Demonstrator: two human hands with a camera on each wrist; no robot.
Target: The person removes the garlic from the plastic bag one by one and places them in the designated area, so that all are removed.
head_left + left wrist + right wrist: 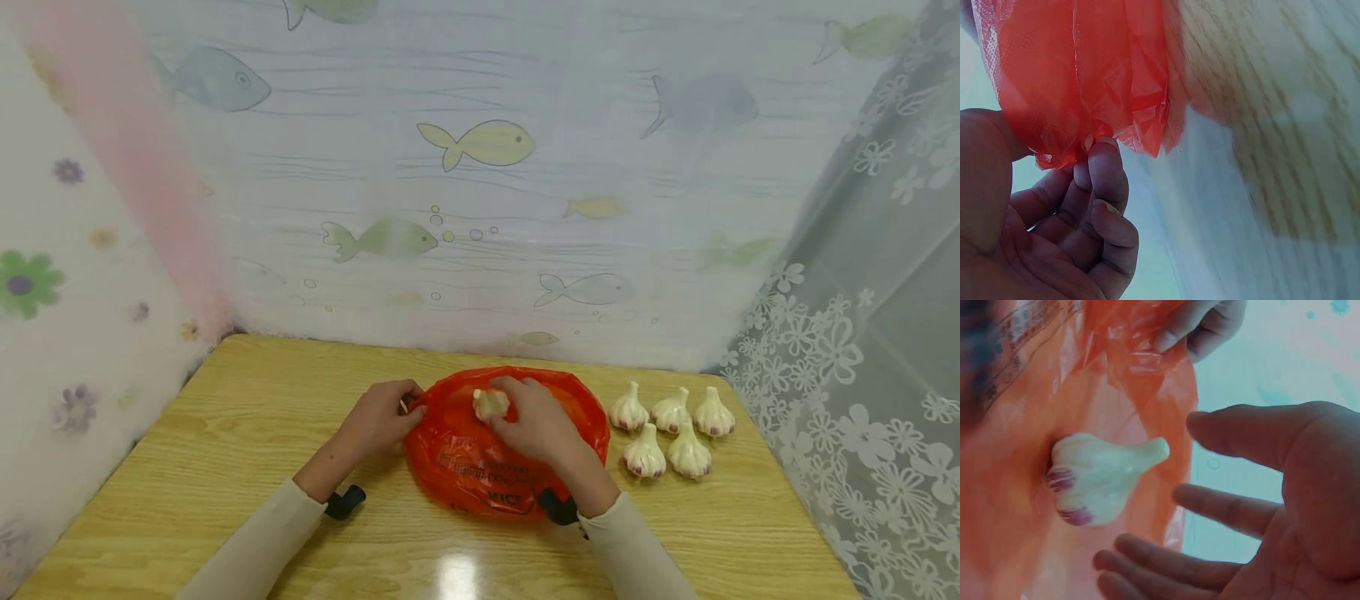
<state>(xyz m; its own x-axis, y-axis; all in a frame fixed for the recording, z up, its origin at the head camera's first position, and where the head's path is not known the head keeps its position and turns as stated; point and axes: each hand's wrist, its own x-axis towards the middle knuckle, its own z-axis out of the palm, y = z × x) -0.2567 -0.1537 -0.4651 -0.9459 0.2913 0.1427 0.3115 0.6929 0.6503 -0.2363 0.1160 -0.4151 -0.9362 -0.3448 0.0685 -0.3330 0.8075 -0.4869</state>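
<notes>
A red plastic bag [457,479] with dark printing lies spread on the table. My left hand [384,417] pinches the bag's left edge; the left wrist view shows the gathered plastic [1066,94] between thumb and fingers. My right hand [536,421] hovers over the middle of the bag with fingers spread. Just beyond its fingertips is a white garlic bulb [1097,478] with purple patches at its base, and a gap shows between fingers and bulb in the right wrist view. From the head, this garlic bulb [491,404] appears against the red plastic, left of the right hand.
Several more garlic bulbs [670,433] stand in two rows on the table right of the bag. The wooden table [247,417] meets a fish-patterned curtain [480,250] at the back. A lace curtain [847,400] hangs along the right side.
</notes>
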